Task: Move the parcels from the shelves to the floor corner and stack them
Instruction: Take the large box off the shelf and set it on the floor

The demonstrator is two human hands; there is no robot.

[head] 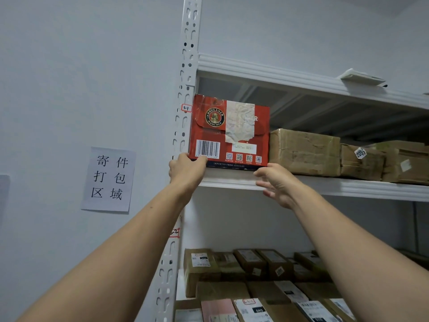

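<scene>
The left grip [185, 169] clamps the lower left corner of the red Paulaner box [229, 135], which sits beside the slotted upright [185, 89]. The right grip [276, 184] is spread apart at the lower right corner. The box stands at the shelf [336, 185] front edge, with a brown taped parcel [304, 152] just beside it on the right.

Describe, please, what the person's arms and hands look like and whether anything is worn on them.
Both forearms are bare, with no sleeves in view. The left hand and the right hand carry no gloves, and no watch, bracelet or ring is visible on the sides shown.
</scene>
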